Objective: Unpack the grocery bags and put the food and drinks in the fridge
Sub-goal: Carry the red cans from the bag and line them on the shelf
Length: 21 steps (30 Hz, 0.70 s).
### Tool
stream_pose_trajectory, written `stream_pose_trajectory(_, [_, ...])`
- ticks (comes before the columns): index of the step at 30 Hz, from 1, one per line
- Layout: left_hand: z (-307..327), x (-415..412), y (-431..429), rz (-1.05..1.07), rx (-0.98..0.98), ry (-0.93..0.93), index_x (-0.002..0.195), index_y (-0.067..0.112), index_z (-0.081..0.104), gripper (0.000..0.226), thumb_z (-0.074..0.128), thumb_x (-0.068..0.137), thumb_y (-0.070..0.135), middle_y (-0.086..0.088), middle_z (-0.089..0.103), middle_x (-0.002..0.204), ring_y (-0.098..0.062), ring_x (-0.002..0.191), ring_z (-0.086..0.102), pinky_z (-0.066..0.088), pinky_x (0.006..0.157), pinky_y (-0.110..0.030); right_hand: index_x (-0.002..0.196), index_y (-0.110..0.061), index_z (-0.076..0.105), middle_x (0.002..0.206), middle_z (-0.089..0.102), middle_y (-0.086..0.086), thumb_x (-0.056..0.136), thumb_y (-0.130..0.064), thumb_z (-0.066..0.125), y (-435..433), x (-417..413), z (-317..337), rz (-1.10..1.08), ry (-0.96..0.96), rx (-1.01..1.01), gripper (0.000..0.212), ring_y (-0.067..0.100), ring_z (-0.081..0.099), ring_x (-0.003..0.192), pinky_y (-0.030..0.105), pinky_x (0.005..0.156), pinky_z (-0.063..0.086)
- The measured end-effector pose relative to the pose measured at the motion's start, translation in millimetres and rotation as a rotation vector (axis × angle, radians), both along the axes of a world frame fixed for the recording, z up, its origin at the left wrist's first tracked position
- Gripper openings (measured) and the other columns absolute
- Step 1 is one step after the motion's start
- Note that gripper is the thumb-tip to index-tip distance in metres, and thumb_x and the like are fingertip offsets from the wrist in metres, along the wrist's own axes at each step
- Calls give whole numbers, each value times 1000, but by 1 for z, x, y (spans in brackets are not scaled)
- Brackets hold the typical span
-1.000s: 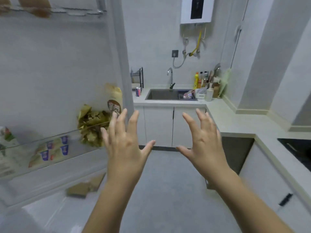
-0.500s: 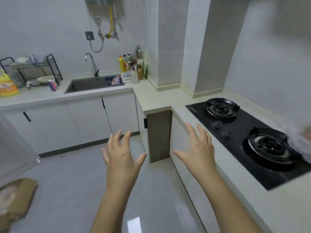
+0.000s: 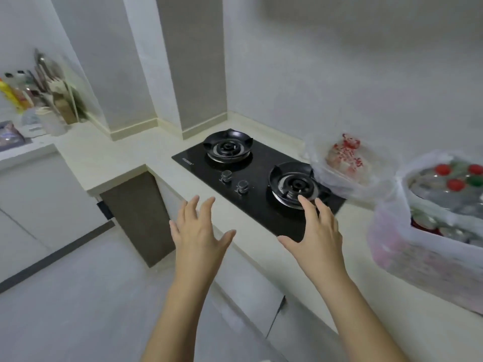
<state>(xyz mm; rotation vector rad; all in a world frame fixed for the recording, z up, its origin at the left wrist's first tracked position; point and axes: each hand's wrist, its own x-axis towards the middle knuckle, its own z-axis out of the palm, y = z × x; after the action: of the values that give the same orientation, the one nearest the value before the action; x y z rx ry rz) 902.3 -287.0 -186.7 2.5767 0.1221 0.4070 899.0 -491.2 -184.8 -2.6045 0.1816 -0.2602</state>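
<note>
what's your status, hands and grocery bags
Left hand open, right hand open, both empty. Near bag with capped bottles and far bag on counter beside stove, untouched. Path to bags unblocked.

This is looking like a home kitchen. A black two-burner gas stove [image 3: 258,190] is sitting in a pale counter [image 3: 112,158]. Far left of the stove, bottles [image 3: 11,94] and cooking tools [image 3: 45,71] are standing. Cupboards [image 3: 248,291] are sitting below the stove.
</note>
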Motion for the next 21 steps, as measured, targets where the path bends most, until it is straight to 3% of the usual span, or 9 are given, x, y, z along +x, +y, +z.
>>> stream_pose_trajectory(8, [0,109,-127,-358,-40,54,143,24,39,71,74,82,40,-3,27,155,-24,148,11,13,118,-55,152,-30,23,159,19,6,79,-42,76,-114,49,7,-349,54,-64,91,27,18,145,40,115,21])
stream_pose_trajectory(13, [-10,129,-199,-628,-37,35,137,20,47,66,76,80,38,-2,35,149,-25,144,23,22,116,-53,142,-24,43,144,42,10,61,-30,87,-166,43,-18,-573,-3,-31,92,35,40,131,46,105,36])
stream_pose_trajectory(16, [-11,133,-237,-842,-120,-77,128,16,56,59,79,76,28,-4,46,140,-24,133,39,36,110,-47,137,-19,50,141,45,9,64,-23,84,-188,32,-24,-653,-20,8,81,34,42,127,45,104,38])
stream_pose_trajectory(21, [2,137,-302,-1157,-98,-272,120,18,63,38,63,82,24,1,59,126,-16,125,49,38,108,-48,120,-15,63,129,57,8,78,-21,74,-228,30,-37,-672,-48,-65,45,32,53,120,49,100,42])
